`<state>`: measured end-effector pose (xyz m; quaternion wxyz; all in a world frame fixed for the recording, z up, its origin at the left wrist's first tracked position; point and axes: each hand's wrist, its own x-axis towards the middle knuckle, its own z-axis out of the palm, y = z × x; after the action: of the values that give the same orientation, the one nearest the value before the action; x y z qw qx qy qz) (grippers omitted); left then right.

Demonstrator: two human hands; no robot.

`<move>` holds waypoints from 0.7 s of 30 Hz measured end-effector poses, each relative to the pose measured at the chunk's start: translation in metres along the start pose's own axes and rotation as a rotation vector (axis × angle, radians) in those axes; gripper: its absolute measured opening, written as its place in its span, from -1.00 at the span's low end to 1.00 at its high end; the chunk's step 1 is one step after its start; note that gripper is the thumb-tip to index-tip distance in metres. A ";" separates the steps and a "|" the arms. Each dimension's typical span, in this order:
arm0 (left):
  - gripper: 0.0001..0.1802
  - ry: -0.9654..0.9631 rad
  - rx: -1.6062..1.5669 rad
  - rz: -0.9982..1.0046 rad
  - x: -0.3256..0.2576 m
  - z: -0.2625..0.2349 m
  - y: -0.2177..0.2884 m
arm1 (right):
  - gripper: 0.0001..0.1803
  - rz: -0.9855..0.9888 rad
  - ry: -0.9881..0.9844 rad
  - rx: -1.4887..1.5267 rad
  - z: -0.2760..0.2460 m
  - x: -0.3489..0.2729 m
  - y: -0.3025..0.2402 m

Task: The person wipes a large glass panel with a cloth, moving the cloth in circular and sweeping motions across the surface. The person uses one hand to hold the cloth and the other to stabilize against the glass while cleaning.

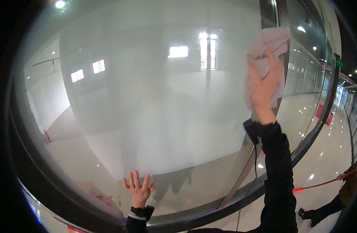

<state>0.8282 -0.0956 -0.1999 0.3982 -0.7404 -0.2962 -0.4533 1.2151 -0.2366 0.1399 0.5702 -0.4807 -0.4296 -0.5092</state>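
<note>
A large glass pane (159, 112) in a dark frame stands in front of me, hazy and full of reflections. My right hand (267, 83) is raised high, holding a pale pinkish-grey cloth (277, 39) against the glass beside the dark upright post. Fingers press on the cloth, which spreads out around the hand. Low on the pane, my left hand (138, 189) has its fingers spread toward the glass and holds nothing; whether the palm touches cannot be told. A dark strap sits on each wrist, and a cable hangs from the right one.
The dark bottom frame (186, 220) curves below the pane. At the lower right stands another person (347, 186) with a long-handled tool (318, 185) with a red end. Red boxes (324, 113) are on the shiny floor, and a fire extinguisher (46, 136) shows through the glass.
</note>
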 end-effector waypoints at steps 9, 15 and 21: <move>-0.47 0.060 -0.024 -0.040 0.014 0.004 -0.004 | -0.34 -0.306 -1.014 0.301 -0.038 -0.155 -0.017; -0.43 0.028 -0.007 -0.009 0.022 0.001 -0.008 | -0.27 -0.126 -0.090 0.014 -0.031 -0.116 0.047; -0.48 0.056 -0.020 -0.004 0.033 0.000 -0.007 | -0.28 0.126 -0.300 -0.044 -0.037 -0.186 -0.020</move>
<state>0.8357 -0.0897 -0.1679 0.3978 -0.7309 -0.2817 -0.4776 1.1744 -0.2424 -0.0460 0.5196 -0.5898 -0.4678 -0.4042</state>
